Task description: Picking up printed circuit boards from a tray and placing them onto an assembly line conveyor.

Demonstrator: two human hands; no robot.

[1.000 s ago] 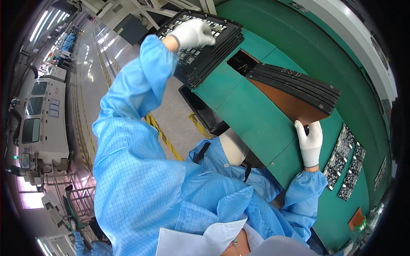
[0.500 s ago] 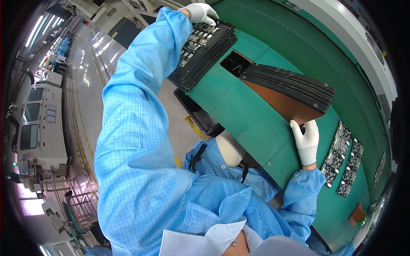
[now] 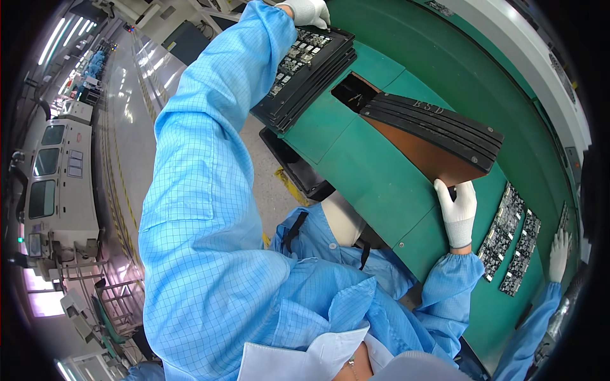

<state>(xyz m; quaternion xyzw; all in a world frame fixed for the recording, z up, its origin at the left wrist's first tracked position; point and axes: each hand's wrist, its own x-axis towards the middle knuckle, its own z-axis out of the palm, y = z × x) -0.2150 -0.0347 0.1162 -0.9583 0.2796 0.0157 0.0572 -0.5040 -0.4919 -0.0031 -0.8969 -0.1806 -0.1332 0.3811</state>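
Observation:
My left hand (image 3: 309,13), in a white glove, has its fingers curled on the far edge of a black tray (image 3: 306,58). Rows of small circuit boards lie in that tray, the top one of a stack at the table's far left. My right hand (image 3: 459,213), also gloved, grips the lower near corner of a brown-sided box (image 3: 422,152) with its thumb on the near side; its other fingers are partly hidden. Layered black strips (image 3: 432,124) with screws and pale lettering cover the box's top. A dark, brown-rimmed opening (image 3: 353,93) adjoins its far left end.
Two circuit board panels (image 3: 502,232) (image 3: 521,254) lie on the green table (image 3: 381,171) to the right. Beyond them, a co-worker's gloved hand (image 3: 559,254) reaches toward another board (image 3: 563,216). A black bin (image 3: 295,168) stands below the table's left edge.
A co-worker's gloved hand and blue sleeve have come in from the lower right. My left hand has shifted slightly farther along the tray's edge. My right hand stays at the box.

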